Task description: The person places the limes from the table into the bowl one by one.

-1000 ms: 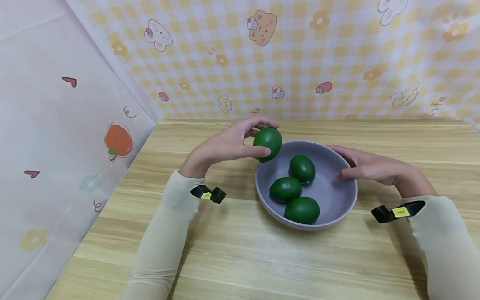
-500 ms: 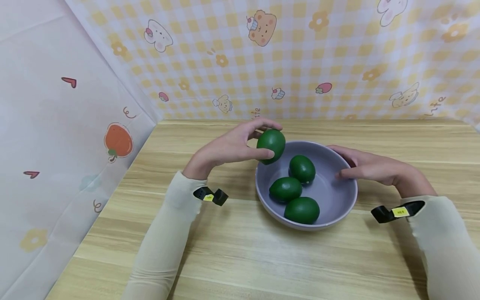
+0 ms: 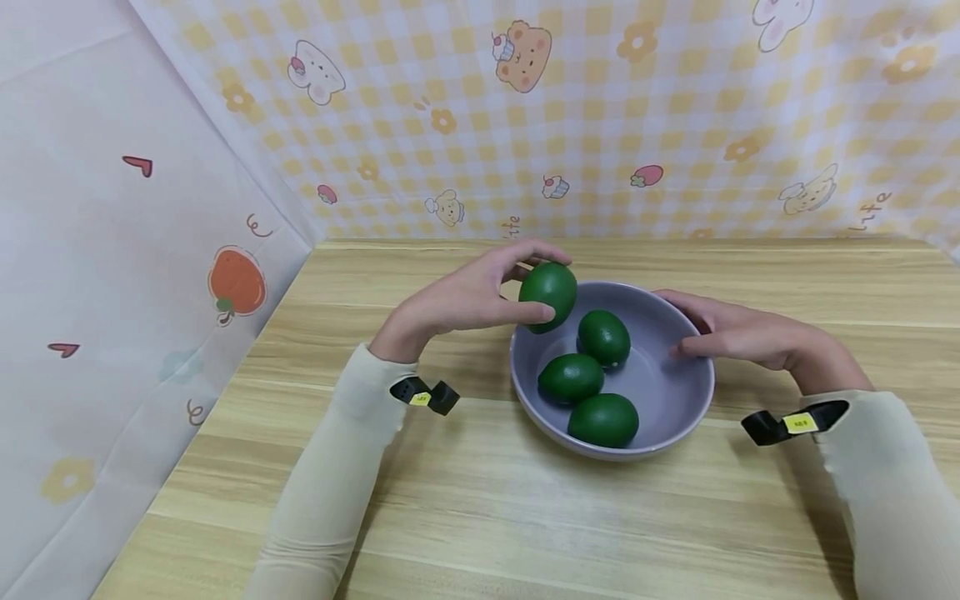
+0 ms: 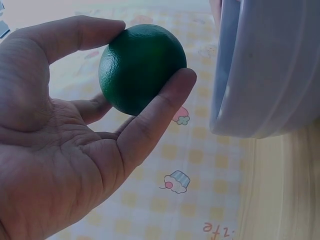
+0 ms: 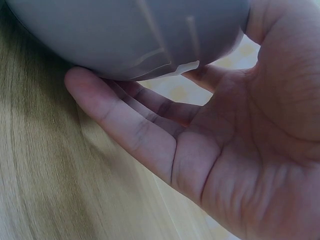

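Note:
My left hand (image 3: 468, 293) holds a dark green lime (image 3: 553, 287) between thumb and fingers, above the left rim of a grey-purple bowl (image 3: 663, 404). In the left wrist view this lime (image 4: 137, 67) is pinched at the fingertips, apart from the bowl (image 4: 272, 65). Inside the bowl lie three more limes: an upper one (image 3: 603, 336), a left one (image 3: 570, 379) and a front one (image 3: 604, 422). My right hand (image 3: 750, 335) grips the bowl's right side, thumb over the rim. Its fingers (image 5: 135, 127) lie along the bowl's outer wall in the right wrist view.
The bowl stands on a light wooden table (image 3: 480, 517). Behind it hangs a yellow checked cloth (image 3: 585, 108) with cartoon prints, and a white printed cloth (image 3: 112, 267) borders the table on the left. Both wrists carry small black cameras.
My left hand has moved slightly right and down with its lime, further over the bowl's rim. The right hand, the bowl and the three limes in it stay put.

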Motion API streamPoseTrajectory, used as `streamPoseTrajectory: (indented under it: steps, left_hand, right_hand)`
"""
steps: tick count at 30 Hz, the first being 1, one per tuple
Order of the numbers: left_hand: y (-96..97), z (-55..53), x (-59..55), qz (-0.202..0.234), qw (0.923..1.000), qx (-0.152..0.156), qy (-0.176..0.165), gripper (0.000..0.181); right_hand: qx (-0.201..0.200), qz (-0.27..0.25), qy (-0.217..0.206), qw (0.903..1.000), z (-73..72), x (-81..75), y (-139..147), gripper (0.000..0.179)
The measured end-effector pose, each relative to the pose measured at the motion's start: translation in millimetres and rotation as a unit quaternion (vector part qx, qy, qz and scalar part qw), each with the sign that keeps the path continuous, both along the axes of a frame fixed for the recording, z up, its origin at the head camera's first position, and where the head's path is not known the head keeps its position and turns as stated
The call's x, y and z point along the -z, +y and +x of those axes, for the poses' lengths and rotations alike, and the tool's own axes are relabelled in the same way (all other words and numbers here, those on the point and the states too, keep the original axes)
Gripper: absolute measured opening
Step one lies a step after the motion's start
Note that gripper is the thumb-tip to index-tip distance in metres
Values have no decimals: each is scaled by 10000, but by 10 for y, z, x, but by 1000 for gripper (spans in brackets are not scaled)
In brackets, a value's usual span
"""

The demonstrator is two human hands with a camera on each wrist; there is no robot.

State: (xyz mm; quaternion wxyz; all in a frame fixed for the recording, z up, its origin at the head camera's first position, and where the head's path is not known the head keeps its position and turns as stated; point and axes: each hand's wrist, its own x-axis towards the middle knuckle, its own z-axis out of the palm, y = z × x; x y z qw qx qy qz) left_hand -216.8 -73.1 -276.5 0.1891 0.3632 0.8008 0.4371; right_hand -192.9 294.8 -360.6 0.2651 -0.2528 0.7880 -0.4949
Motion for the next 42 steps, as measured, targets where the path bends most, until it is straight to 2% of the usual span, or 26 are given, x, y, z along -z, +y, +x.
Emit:
streamPoseTrajectory:
  steps: [8, 14, 19, 27, 35, 42]
  left_hand:
    - [24, 34, -9, -68, 9999, 1, -148, 57]
    - [50, 54, -19, -105, 9999, 79, -47, 58]
    - [79, 93, -35, -151, 9997, 154, 147, 59]
    - [101, 118, -35, -347, 9980, 112, 520, 59]
    - [126, 131, -24, -813, 9902, -23, 1138, 62]
    - [152, 164, -29, -865, 9880, -87, 1275, 63]
  right_hand:
    - [-38, -18, -56, 10000, -2, -6, -9, 73]
    - [-19, 14, -22, 10000, 3, -12, -5, 72]
    - [23, 42, -20, 10000, 9, -13, 3, 71]
    - [34, 41, -41, 10000, 7, -16, 0, 71]
    - [3, 58, 8, 10000, 2, -12, 6, 71]
    - [-75, -10, 34, 10000, 3, -16, -4, 71]
